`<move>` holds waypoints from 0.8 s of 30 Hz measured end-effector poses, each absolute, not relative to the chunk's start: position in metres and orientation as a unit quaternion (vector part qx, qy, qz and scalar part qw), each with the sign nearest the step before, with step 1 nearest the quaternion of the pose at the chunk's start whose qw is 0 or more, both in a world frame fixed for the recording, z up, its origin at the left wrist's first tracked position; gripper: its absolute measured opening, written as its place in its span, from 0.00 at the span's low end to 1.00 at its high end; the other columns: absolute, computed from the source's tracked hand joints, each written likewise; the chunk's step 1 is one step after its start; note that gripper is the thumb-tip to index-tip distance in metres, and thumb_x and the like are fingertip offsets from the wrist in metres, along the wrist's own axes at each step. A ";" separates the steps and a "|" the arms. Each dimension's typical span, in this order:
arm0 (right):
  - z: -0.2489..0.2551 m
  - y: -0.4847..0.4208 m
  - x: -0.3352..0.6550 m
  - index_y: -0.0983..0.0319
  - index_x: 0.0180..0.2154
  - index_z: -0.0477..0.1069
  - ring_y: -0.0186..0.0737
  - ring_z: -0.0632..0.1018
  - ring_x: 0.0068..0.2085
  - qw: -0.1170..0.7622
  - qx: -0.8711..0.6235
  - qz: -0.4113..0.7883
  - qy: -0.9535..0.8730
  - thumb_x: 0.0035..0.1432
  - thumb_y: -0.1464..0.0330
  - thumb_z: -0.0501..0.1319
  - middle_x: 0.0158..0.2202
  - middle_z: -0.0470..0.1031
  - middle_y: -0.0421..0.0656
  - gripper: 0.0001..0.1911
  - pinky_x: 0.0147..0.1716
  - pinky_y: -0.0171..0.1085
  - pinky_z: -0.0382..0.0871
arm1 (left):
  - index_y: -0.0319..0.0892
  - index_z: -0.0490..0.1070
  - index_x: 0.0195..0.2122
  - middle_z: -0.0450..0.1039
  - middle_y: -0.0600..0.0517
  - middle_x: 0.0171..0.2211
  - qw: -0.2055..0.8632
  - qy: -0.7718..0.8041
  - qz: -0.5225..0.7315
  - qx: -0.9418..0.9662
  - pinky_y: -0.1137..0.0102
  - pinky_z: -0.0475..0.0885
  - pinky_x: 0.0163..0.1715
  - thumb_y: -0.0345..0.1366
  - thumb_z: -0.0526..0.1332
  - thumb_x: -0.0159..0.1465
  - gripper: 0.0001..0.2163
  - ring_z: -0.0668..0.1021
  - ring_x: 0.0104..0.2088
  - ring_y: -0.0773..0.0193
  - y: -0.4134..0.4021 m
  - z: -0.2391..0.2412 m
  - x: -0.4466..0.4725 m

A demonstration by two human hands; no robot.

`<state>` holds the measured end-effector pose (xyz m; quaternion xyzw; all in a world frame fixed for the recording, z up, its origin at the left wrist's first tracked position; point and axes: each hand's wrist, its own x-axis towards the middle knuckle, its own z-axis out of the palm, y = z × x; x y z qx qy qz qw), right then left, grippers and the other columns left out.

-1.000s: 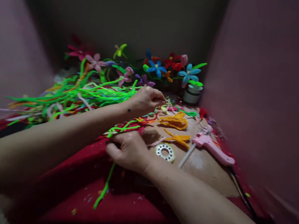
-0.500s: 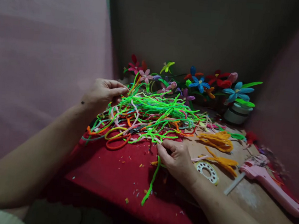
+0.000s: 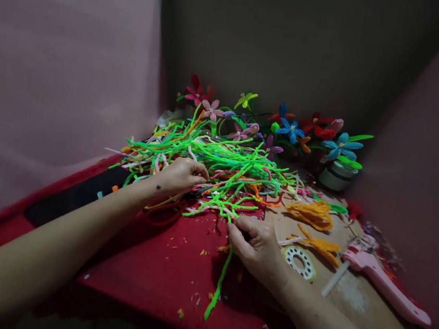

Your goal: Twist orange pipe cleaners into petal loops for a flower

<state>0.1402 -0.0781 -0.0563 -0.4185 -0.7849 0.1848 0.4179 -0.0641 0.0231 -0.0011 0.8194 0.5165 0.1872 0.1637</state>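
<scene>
My right hand (image 3: pixel 260 244) pinches a bright green pipe cleaner stem (image 3: pixel 222 275). Its lower end hangs over the red cloth, and short green branches spread out above my fingers. My left hand (image 3: pixel 185 175) is at the front of a tangled heap of pipe cleaners (image 3: pixel 221 151), mostly green with some pink, orange and white. Its thumb and fingers are pressed together; whatever they grip, if anything, is hidden. Just below this hand lie scissors with dark blades (image 3: pixel 194 193) and a red and yellow handle, partly covered by my wrist.
Behind the heap stand pipe cleaner flowers (image 3: pixel 292 131) and a small white jar (image 3: pixel 338 176). To the right, a brown board (image 3: pixel 365 305) bears orange pipe cleaner bundles (image 3: pixel 311 214), a tape ring (image 3: pixel 299 263) and a pink glue gun (image 3: pixel 373 264). Red cloth (image 3: pixel 177 265) with scraps lies in front.
My left hand has moved right and down, from the heap's upper left edge to its front by the scissors. My right hand keeps its pinch on the green stem.
</scene>
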 end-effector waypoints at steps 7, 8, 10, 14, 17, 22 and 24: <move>-0.057 -0.079 0.140 0.60 0.18 0.48 0.27 0.55 0.20 0.413 -0.412 0.191 -0.789 0.56 0.70 0.52 0.17 0.50 0.34 0.17 0.21 0.32 0.49 | 0.42 0.76 0.33 0.77 0.49 0.32 0.080 0.493 0.140 0.855 0.73 0.65 0.31 0.35 0.55 0.57 0.10 0.75 0.32 0.63 0.027 -0.024 -0.058; -0.057 -0.079 0.139 0.60 0.18 0.48 0.27 0.55 0.20 0.411 -0.411 0.194 -0.790 0.56 0.70 0.52 0.17 0.50 0.34 0.17 0.21 0.32 0.48 | 0.42 0.76 0.33 0.77 0.49 0.32 0.080 0.488 0.138 0.858 0.74 0.65 0.31 0.34 0.55 0.57 0.10 0.75 0.32 0.63 0.026 -0.026 -0.057; -0.057 -0.079 0.139 0.60 0.18 0.48 0.27 0.55 0.20 0.413 -0.408 0.197 -0.790 0.57 0.70 0.52 0.17 0.49 0.34 0.18 0.21 0.32 0.48 | 0.41 0.76 0.33 0.77 0.48 0.32 0.077 0.480 0.141 0.862 0.74 0.65 0.32 0.33 0.55 0.57 0.10 0.75 0.32 0.63 0.024 -0.027 -0.056; -0.057 -0.079 0.139 0.60 0.18 0.47 0.28 0.55 0.20 0.416 -0.404 0.200 -0.790 0.57 0.71 0.52 0.17 0.49 0.34 0.18 0.21 0.32 0.48 | 0.41 0.76 0.36 0.77 0.47 0.36 0.063 0.470 0.158 0.866 0.73 0.66 0.34 0.31 0.53 0.58 0.13 0.76 0.34 0.63 0.027 -0.024 -0.047; -0.056 -0.079 0.139 0.60 0.18 0.48 0.28 0.55 0.19 0.414 -0.405 0.196 -0.791 0.57 0.70 0.52 0.17 0.50 0.34 0.17 0.21 0.32 0.48 | 0.42 0.76 0.41 0.77 0.48 0.40 0.050 0.465 0.162 0.869 0.73 0.67 0.35 0.30 0.52 0.58 0.15 0.77 0.37 0.62 0.039 -0.024 -0.036; -0.057 -0.078 0.139 0.61 0.18 0.48 0.27 0.55 0.20 0.419 -0.407 0.188 -0.789 0.57 0.71 0.51 0.17 0.50 0.34 0.17 0.21 0.32 0.48 | 0.47 0.75 0.44 0.78 0.49 0.39 0.013 0.488 0.145 0.861 0.73 0.67 0.34 0.35 0.55 0.57 0.15 0.78 0.38 0.60 0.058 -0.032 -0.011; -0.058 -0.077 0.139 0.61 0.18 0.49 0.27 0.55 0.20 0.422 -0.406 0.187 -0.789 0.56 0.71 0.52 0.17 0.51 0.34 0.17 0.21 0.32 0.48 | 0.49 0.73 0.46 0.78 0.47 0.39 -0.008 0.496 0.138 0.857 0.71 0.67 0.33 0.37 0.54 0.59 0.15 0.78 0.37 0.58 0.060 -0.035 -0.002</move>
